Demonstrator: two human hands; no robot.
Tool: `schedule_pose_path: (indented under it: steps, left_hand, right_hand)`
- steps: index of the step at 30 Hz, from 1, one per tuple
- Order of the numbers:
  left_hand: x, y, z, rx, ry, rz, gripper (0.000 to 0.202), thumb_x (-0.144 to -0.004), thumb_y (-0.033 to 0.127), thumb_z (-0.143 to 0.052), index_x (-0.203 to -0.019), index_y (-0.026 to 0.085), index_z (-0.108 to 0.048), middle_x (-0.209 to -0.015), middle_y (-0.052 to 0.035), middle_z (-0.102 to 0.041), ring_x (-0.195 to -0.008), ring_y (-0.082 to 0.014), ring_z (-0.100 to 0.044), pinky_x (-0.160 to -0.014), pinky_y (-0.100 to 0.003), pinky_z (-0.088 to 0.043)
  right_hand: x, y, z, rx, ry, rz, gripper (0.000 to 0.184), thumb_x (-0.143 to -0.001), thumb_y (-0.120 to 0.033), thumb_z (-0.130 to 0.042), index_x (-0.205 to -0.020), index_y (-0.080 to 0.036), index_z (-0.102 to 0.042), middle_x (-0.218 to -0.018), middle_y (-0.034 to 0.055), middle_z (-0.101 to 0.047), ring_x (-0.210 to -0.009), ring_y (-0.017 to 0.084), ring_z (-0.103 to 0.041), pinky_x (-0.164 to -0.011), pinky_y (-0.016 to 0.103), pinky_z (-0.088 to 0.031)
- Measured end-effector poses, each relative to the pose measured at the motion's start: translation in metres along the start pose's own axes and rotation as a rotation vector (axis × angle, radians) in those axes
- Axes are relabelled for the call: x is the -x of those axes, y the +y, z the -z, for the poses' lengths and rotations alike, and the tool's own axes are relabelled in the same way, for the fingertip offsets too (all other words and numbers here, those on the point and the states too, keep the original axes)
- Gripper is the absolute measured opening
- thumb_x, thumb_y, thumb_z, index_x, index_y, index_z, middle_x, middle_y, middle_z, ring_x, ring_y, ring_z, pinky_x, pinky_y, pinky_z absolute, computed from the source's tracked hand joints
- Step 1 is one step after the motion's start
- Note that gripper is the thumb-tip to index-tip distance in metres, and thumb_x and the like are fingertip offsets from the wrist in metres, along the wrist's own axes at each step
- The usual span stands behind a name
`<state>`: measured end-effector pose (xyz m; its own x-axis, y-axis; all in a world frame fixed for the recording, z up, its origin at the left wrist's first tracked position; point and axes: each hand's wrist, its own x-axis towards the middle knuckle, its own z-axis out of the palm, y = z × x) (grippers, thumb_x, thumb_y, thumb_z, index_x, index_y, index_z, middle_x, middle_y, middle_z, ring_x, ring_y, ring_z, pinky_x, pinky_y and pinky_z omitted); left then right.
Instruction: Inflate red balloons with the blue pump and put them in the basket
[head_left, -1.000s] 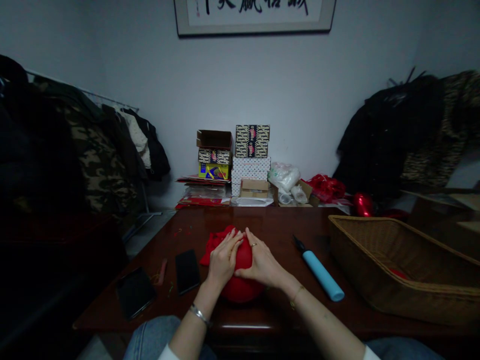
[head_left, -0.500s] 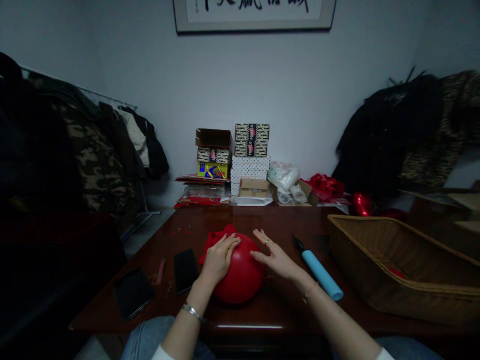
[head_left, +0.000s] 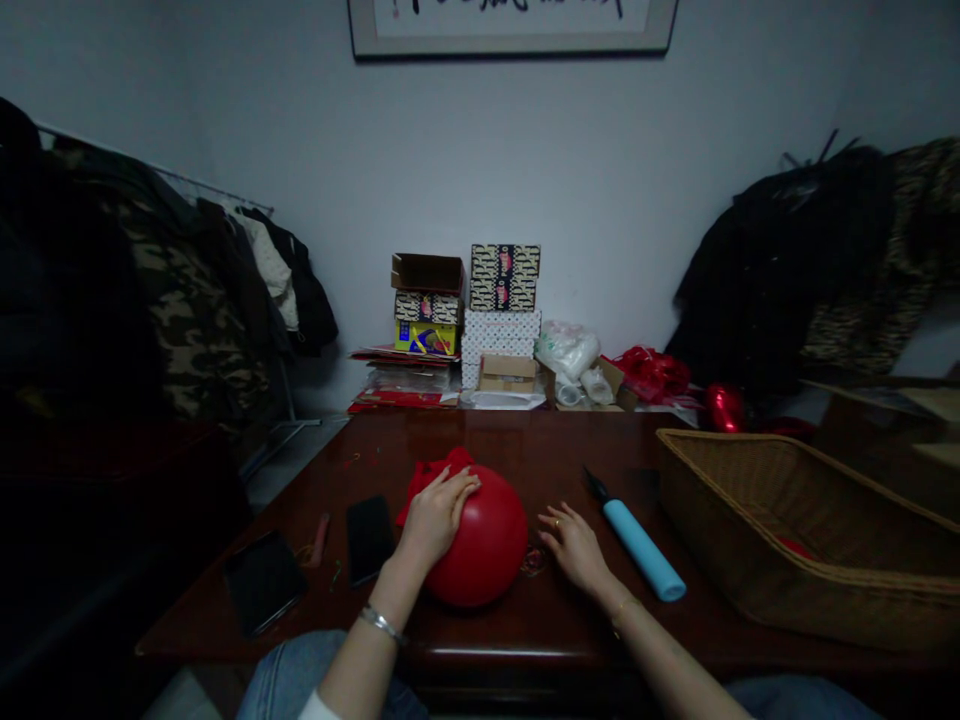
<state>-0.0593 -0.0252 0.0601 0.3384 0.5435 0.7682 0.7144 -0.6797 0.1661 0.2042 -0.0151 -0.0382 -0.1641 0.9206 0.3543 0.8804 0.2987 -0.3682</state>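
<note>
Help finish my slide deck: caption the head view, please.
Left hand on a red balloon, right hand between it and a blue pump, wicker basket farther right.

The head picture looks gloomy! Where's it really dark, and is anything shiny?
In the head view, the left side is very dark, with coats fading into shadow; also in the head view, glare streaks the near edge of the table, below the red balloon.

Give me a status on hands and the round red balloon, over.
Left hand resting on balloon. Right hand empty, apart from it. Thin coloured bands lie between balloon and right hand.
</note>
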Motion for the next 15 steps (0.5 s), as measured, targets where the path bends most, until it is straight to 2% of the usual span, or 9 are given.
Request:
schedule_pose_path:
  steps: [8, 15]
  left_hand:
    - [-0.001, -0.001, 0.002, -0.006, -0.055, 0.086, 0.027, -0.089, 0.023, -0.043, -0.103, 0.026, -0.066, -0.105, 0.0021, -0.069, -0.102, -0.0183, -0.062, -0.099, -0.039, -0.043]
    - [0.0, -0.006, 0.004, 0.003, -0.047, 0.133, 0.028, -0.089, 0.025, -0.043, -0.103, 0.026, -0.067, -0.106, 0.0024, -0.068, -0.103, -0.0195, -0.061, -0.097, -0.04, -0.045]
  right_hand:
    - [0.005, 0.003, -0.017, 0.081, -0.097, -0.053, 0.033, -0.086, -0.038, -0.051, -0.115, -0.02, -0.052, -0.119, 0.0069, -0.053, -0.099, 0.019, -0.055, -0.083, 0.041, -0.047]
    - [-0.003, -0.004, -0.026, 0.109, -0.115, -0.068, 0.034, -0.086, -0.038, -0.052, -0.115, -0.02, -0.052, -0.118, 0.0069, -0.053, -0.099, 0.019, -0.055, -0.083, 0.041, -0.047]
